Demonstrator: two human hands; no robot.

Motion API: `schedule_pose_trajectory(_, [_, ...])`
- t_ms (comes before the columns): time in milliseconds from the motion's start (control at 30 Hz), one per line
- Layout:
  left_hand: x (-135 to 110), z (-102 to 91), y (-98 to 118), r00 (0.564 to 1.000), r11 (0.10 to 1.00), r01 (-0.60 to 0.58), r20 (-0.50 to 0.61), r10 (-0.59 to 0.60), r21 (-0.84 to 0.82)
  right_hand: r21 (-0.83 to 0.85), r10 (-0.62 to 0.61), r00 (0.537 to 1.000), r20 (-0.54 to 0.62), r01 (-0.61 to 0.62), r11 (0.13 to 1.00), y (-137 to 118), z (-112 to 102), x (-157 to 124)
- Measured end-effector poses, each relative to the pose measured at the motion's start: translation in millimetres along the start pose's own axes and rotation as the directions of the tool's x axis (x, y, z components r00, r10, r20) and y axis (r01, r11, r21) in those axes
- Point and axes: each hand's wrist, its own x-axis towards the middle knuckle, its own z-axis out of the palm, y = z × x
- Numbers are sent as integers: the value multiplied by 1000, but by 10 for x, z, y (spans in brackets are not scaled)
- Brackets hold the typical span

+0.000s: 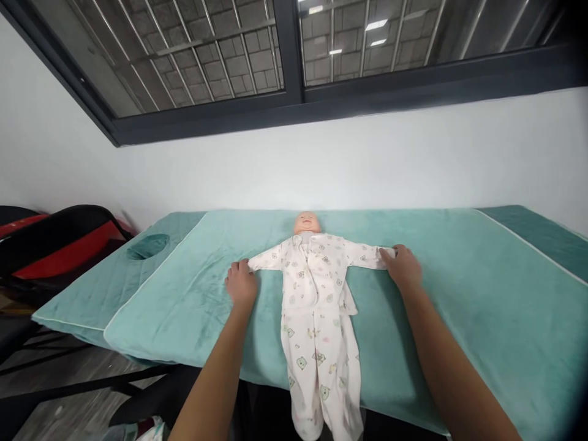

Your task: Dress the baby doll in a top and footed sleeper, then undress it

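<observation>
A baby doll lies on its back, head toward the wall, in a white long-sleeved top and white trousers with small animal prints. Both sleeves are stretched out sideways. The end of the left-side sleeve is held in the curled fingers of my left hand. On the other side my right hand pinches the end of the right-side sleeve between thumb and fingers. The top lies loosely over the chest, its front edge running down the middle. The trouser legs reach past the near edge of the bed.
A teal-covered massage bed runs along the white wall, with a face hole at its left end. Black and red chairs stand at the left. A dark-framed barred window is above.
</observation>
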Motion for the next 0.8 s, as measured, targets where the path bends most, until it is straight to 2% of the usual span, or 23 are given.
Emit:
schedule_pose_trajectory(67, [3, -18, -6, 1000, 1000, 18, 21, -18, 0, -58, 0, 996, 91, 5, 998, 21, -42, -30])
schedule_pose_trajectory(133, [42, -39, -37, 999, 1000, 12, 39, -12, -4, -40, -15, 990, 142, 20, 999, 38, -60, -31])
schedule_pose_trajectory(267, [215, -97, -206, 984, 995, -93, 148, 98, -39, 60, -130, 973, 191, 121, 991, 156, -65, 77])
schedule_pose_trajectory(400, [324, -104, -387, 961, 985, -168, 213, 174, -46, 139, -143, 980, 136, 124, 982, 271, -46, 190])
schedule_pose_trajectory(533, [265, -32, -431, 978, 990, -139, 155, 137, 1, 198, -81, 996, 37, 72, 978, 283, -7, 208])
schedule_pose_trajectory(800, [202, 6, -420, 995, 994, -74, 79, 68, 77, 187, -101, 995, 7, 98, 977, 273, 16, 175])
